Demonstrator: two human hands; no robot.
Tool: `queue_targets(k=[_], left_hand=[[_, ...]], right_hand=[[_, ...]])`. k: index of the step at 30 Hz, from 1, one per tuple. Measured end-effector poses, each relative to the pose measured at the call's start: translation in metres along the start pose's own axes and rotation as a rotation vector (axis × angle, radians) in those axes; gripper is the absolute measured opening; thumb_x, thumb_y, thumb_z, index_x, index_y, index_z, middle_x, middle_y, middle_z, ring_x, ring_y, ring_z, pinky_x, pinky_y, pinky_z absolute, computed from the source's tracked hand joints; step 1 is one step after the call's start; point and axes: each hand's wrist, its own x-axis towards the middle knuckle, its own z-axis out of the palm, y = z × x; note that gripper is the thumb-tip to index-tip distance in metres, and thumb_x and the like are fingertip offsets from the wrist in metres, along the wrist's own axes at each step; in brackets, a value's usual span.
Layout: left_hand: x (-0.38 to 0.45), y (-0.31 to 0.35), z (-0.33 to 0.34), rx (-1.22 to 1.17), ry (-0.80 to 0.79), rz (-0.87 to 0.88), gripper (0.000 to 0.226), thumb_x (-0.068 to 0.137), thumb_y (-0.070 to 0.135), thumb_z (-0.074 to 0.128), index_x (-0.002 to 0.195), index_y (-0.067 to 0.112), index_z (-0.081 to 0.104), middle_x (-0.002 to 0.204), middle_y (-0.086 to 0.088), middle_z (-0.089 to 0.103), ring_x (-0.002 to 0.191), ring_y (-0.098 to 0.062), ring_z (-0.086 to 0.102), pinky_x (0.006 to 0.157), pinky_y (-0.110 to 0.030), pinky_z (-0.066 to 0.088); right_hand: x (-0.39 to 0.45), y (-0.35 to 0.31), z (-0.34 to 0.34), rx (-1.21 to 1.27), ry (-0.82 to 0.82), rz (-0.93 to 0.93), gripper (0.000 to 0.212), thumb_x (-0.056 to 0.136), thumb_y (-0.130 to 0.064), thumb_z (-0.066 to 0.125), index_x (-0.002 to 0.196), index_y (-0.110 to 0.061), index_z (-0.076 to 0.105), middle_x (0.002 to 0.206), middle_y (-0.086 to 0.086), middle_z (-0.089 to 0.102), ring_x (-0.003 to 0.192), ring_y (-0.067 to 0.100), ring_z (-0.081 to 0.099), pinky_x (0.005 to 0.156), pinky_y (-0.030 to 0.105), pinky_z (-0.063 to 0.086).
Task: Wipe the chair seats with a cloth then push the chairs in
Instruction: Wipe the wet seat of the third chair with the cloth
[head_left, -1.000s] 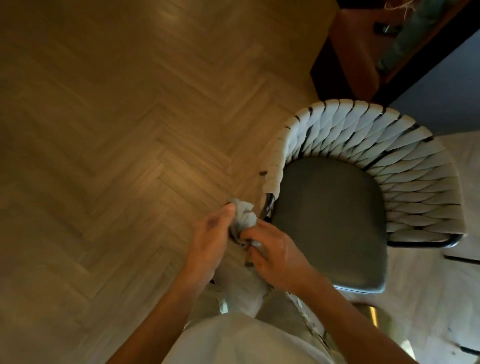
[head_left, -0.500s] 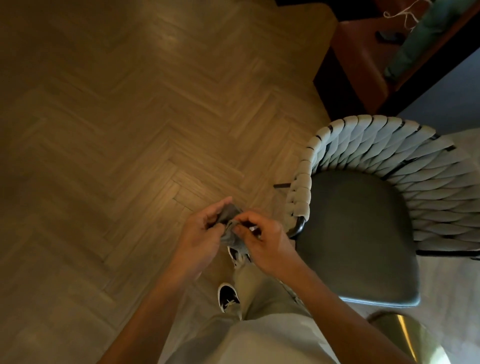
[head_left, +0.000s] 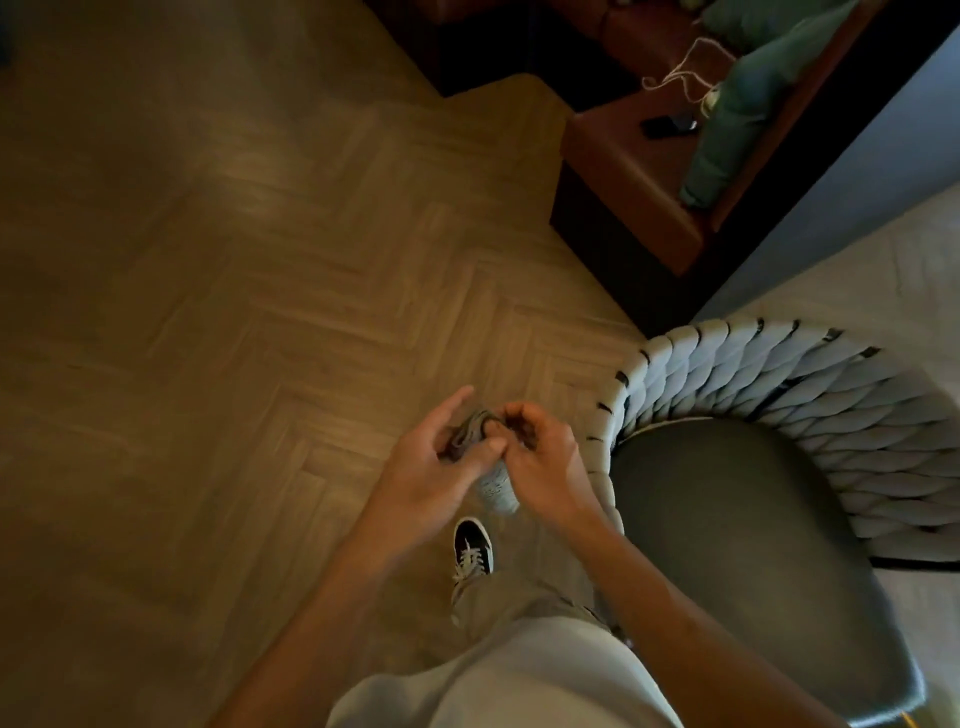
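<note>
A small grey cloth is bunched between both my hands, just left of the chair. My left hand grips its upper part with the forefinger stretched out. My right hand pinches it from the right, fingers curled. The chair has a pale woven backrest curving around a dark padded seat, which lies to the right of my hands. Part of the cloth hangs below my thumbs.
Herringbone wood floor spreads to the left. A brown bench with a phone, a cord and a green cushion stands at the upper right beside a blue wall. My shoe is below my hands. Pale rug under the chair.
The view has shifted left and up, so the chair sits further right in frame. Both hands keep working the cloth, which is now more tightly bunched between them.
</note>
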Motion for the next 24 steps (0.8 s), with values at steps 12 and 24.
queue_targets(k=[12, 24], left_hand=[[0.182, 0.083, 0.027, 0.241, -0.31, 0.242, 0.024, 0.085, 0.003, 0.068, 0.098, 0.021, 0.061, 0.092, -0.001, 0.069, 0.085, -0.016, 0.067, 0.076, -0.032, 0.053], [0.409, 0.173, 0.087, 0.377, -0.759, 0.275, 0.021, 0.083, 0.005, 0.071, 0.089, 0.025, 0.076, 0.094, 0.011, 0.074, 0.094, -0.002, 0.067, 0.082, -0.02, 0.053]], right_hand=[[0.134, -0.023, -0.074, 0.331, 0.324, 0.137, 0.01, 0.09, -0.011, 0.064, 0.097, -0.01, 0.071, 0.09, 0.003, 0.074, 0.085, 0.013, 0.07, 0.071, 0.021, 0.054], [0.285, -0.02, -0.163, 0.465, 0.237, 0.262, 0.045, 0.081, -0.049, 0.07, 0.11, -0.015, 0.063, 0.107, 0.009, 0.068, 0.1, 0.025, 0.066, 0.09, 0.035, 0.052]])
